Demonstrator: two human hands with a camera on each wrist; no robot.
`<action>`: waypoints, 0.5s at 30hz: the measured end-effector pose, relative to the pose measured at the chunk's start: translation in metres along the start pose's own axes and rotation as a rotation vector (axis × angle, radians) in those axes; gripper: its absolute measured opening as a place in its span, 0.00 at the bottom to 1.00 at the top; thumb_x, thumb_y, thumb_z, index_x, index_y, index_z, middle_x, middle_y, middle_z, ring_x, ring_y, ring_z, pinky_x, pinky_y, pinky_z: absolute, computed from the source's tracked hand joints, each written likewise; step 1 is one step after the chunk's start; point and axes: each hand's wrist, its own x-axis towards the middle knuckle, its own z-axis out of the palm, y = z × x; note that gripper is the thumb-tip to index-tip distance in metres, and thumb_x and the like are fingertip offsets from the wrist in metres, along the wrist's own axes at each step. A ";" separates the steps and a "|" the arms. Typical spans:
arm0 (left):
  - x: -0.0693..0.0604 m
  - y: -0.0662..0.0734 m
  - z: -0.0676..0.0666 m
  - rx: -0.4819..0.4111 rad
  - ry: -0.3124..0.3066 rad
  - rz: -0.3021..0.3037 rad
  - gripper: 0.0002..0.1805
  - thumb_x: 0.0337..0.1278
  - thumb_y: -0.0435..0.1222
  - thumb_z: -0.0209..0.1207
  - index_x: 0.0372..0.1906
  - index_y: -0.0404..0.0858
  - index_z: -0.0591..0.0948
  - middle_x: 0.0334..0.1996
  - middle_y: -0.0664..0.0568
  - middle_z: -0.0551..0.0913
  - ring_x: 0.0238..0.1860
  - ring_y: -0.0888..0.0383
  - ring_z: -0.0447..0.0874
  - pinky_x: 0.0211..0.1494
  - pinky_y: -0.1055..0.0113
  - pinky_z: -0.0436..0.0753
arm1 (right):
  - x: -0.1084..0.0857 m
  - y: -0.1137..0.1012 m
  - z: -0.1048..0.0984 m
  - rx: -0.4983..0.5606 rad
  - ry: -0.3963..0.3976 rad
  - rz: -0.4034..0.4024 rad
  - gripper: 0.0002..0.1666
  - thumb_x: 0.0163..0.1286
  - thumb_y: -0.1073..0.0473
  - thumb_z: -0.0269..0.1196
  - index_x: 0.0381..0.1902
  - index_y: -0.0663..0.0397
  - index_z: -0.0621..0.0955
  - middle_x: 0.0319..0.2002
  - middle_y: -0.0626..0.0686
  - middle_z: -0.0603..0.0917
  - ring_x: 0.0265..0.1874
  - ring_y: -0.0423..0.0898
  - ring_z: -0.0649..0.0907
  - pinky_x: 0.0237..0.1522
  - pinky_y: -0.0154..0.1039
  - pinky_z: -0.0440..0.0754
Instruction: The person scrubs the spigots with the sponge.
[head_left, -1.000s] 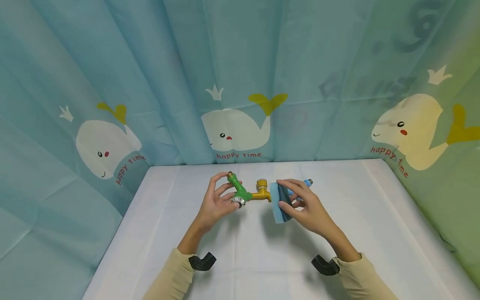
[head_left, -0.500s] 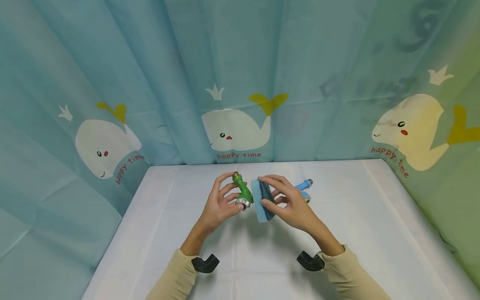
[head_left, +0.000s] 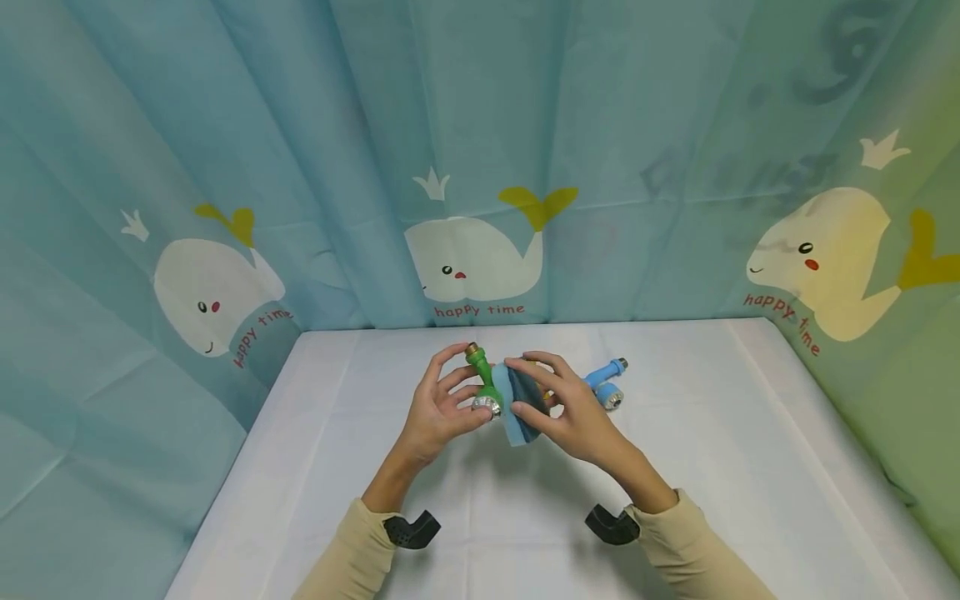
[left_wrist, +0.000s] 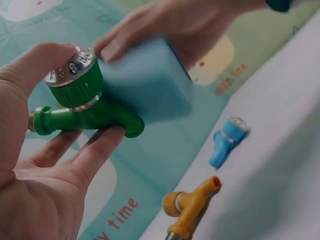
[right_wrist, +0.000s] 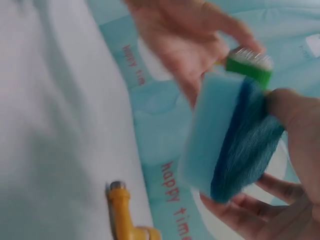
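Note:
My left hand holds a green tap above the table, thumb on its silver-topped knob and fingers beneath the body. In my right hand is a two-layer sponge, light blue on one face and dark blue on the other, pinched between thumb and fingers. The light face lies against the green tap's outlet side, hiding part of it in the head view. A yellow tap lies on the table, mostly hidden behind the right hand in the head view. Beside it rests a blue tap.
A white cloth covers the table. A blue-green curtain printed with whales hangs behind and along both sides. Black devices are worn at both wrists.
My right hand has brought the sponge leftward to the green tap, and the sponge now bends slightly. The left hand has shifted a little right. More of the blue tap shows.

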 end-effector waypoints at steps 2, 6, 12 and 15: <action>0.000 0.000 -0.001 -0.002 -0.004 0.004 0.53 0.53 0.31 0.76 0.79 0.41 0.56 0.64 0.32 0.73 0.56 0.50 0.83 0.51 0.61 0.88 | -0.001 0.002 -0.001 -0.051 0.010 0.005 0.34 0.70 0.56 0.71 0.72 0.43 0.76 0.70 0.60 0.70 0.42 0.49 0.83 0.32 0.38 0.86; -0.001 0.000 -0.001 -0.017 -0.022 0.010 0.52 0.53 0.29 0.75 0.78 0.41 0.56 0.64 0.32 0.72 0.57 0.49 0.82 0.53 0.60 0.88 | -0.002 0.000 -0.006 -0.041 0.044 0.001 0.34 0.69 0.58 0.72 0.72 0.42 0.76 0.70 0.59 0.71 0.40 0.47 0.83 0.32 0.39 0.87; -0.001 0.004 0.002 -0.027 -0.042 0.031 0.52 0.53 0.27 0.74 0.78 0.40 0.56 0.68 0.30 0.68 0.58 0.48 0.80 0.55 0.59 0.87 | -0.003 -0.005 -0.006 -0.017 0.001 -0.014 0.34 0.70 0.56 0.70 0.73 0.43 0.75 0.70 0.58 0.70 0.40 0.47 0.83 0.34 0.38 0.87; -0.001 0.004 0.002 -0.019 -0.041 0.033 0.52 0.52 0.26 0.74 0.77 0.40 0.56 0.68 0.30 0.67 0.58 0.48 0.79 0.56 0.59 0.87 | -0.005 -0.002 -0.006 -0.077 0.000 0.017 0.33 0.70 0.56 0.70 0.72 0.42 0.75 0.70 0.59 0.70 0.41 0.48 0.82 0.31 0.36 0.85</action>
